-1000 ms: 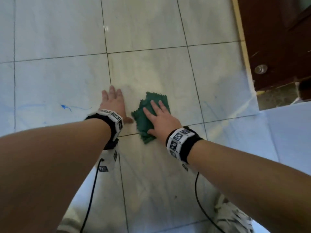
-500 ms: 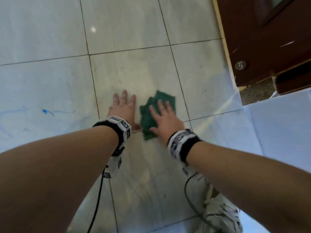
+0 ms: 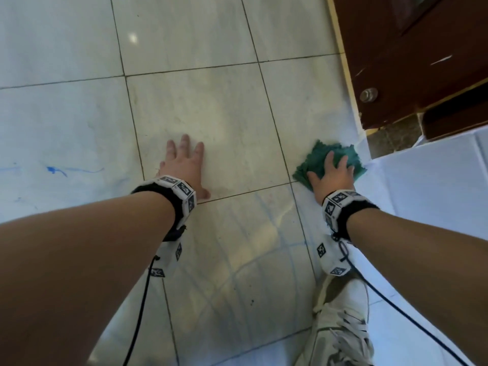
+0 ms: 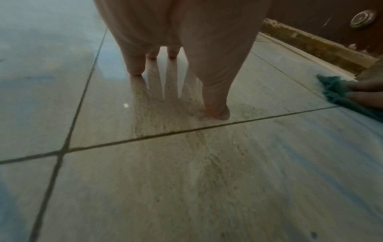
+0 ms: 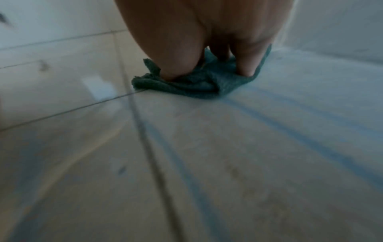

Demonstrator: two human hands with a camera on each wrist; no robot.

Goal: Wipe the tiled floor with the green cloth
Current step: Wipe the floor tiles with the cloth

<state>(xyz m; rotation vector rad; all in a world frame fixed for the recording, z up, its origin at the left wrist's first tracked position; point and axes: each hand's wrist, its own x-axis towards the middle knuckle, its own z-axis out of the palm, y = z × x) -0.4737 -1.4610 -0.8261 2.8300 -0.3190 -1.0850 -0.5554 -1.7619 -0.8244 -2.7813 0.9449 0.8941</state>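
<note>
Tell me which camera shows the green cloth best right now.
The head view: the whole green cloth lies spread on the tiled floor under the right hand. The right wrist view shows its bunched near edge, blurred. The left wrist view catches only a corner at the frame's edge.

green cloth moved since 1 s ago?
Yes. The green cloth under the right hand has slid right, across the grout line, away from the planted left hand and toward the brown door.

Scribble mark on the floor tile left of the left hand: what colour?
Blue scribble mark, clearest in the head view.
</note>
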